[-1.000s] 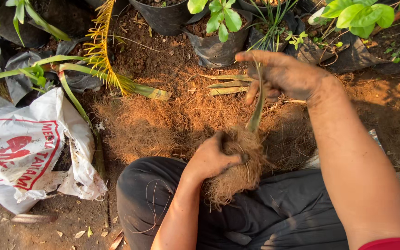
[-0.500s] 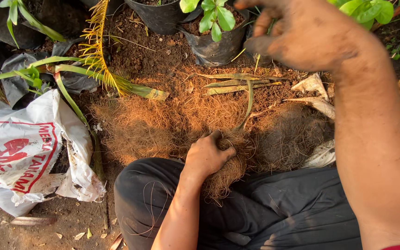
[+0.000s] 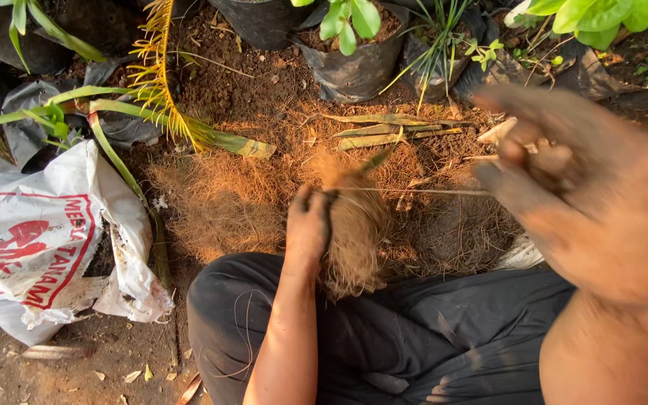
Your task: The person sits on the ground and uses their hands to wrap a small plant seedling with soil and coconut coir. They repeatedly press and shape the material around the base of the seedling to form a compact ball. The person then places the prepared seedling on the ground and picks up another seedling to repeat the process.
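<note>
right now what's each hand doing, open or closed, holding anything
Left hand: closed around a bundle of coconut fibre.
Right hand: blurred, fingers pinched on a thin strand running to the bundle.

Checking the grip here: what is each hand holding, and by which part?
Left hand clasps the fibre bundle around its upper side. Right hand, blurred, pinches one end of a thin strand stretched to the bundle.

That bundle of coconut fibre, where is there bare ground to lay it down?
Bare dirt lies between the white sack and the knee. Dark soil below the black pots is partly open. Around the left hand, loose fibre crowds the ground.
</note>
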